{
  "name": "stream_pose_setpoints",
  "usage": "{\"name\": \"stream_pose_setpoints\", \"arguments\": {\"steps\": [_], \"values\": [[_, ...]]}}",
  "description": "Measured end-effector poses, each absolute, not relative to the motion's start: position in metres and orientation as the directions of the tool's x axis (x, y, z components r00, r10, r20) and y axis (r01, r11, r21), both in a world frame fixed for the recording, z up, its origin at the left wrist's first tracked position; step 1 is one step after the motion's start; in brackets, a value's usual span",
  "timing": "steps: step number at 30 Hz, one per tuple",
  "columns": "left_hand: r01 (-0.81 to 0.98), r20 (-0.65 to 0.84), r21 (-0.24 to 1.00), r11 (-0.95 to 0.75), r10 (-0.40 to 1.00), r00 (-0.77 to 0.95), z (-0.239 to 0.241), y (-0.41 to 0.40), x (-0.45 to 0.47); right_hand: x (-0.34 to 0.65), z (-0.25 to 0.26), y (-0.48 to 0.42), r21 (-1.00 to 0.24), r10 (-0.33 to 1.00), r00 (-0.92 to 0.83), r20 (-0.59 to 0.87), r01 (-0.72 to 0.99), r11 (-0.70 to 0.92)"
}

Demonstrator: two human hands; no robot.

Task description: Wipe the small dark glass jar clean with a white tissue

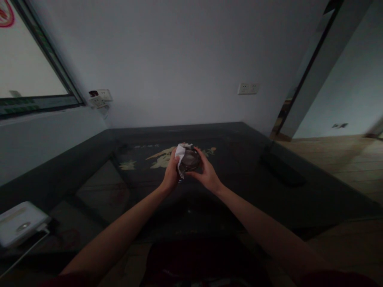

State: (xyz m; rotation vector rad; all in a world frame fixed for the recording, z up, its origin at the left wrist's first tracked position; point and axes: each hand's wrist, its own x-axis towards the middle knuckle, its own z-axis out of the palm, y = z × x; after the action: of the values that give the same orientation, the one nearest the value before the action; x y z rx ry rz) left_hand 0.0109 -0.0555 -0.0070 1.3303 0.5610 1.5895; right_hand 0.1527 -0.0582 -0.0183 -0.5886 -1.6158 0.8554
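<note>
Both of my arms reach out over a dark glass-topped table (239, 187). My right hand (206, 173) grips a small round glass jar or cup (190, 158) from the right side. My left hand (171, 173) presses a white cloth or tissue (180, 157) against the jar's left rim. The jar is held just above the tabletop, near a painted pattern (163, 157) under the glass.
A white box-shaped device (19, 223) with a cable lies at the table's near left corner. A dark flat object (281, 169) rests on the right part of the table. Wall sockets (100, 97) sit behind, a window at left, wooden floor at right.
</note>
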Motion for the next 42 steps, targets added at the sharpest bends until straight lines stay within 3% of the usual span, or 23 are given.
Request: {"name": "stream_pose_setpoints", "arguments": {"steps": [9,14,19,25,31,36,39,42], "values": [[-0.289,0.523,0.82,-0.495,0.852,0.024,-0.013,-0.051,0.006,0.155,-0.016,-0.057,-0.777,0.763,-0.213,0.61,0.027,0.629],[-0.297,0.511,0.825,-0.481,0.859,0.028,-0.002,-0.054,0.006,0.148,-0.016,-0.06,-0.803,0.789,-0.15,0.595,-0.095,0.588],[-0.155,0.598,0.789,-0.594,0.801,-0.026,0.002,-0.065,0.007,0.142,-0.011,-0.065,-0.839,0.841,-0.09,0.534,-0.181,0.513],[-0.038,0.655,0.752,-0.658,0.752,-0.07,-0.006,-0.068,0.009,0.141,-0.011,-0.066,-0.841,0.849,-0.04,0.527,-0.17,0.514],[-0.076,0.551,0.824,-0.561,0.825,-0.126,-0.005,-0.062,0.008,0.14,-0.021,-0.067,-0.821,0.818,-0.075,0.571,-0.013,0.571],[-0.232,0.325,0.904,-0.359,0.93,-0.172,-0.005,-0.052,0.006,0.141,-0.021,-0.072,-0.795,0.791,-0.155,0.592,0.05,0.605],[-0.353,0.199,0.91,-0.217,0.976,-0.087,-0.002,-0.046,0.005,0.143,-0.018,-0.074,-0.778,0.772,-0.199,0.604,0.062,0.625],[-0.332,0.223,0.917,-0.219,0.974,-0.029,0.002,-0.047,0.004,0.143,-0.016,-0.075,-0.778,0.77,-0.199,0.606,0.055,0.626]]}}
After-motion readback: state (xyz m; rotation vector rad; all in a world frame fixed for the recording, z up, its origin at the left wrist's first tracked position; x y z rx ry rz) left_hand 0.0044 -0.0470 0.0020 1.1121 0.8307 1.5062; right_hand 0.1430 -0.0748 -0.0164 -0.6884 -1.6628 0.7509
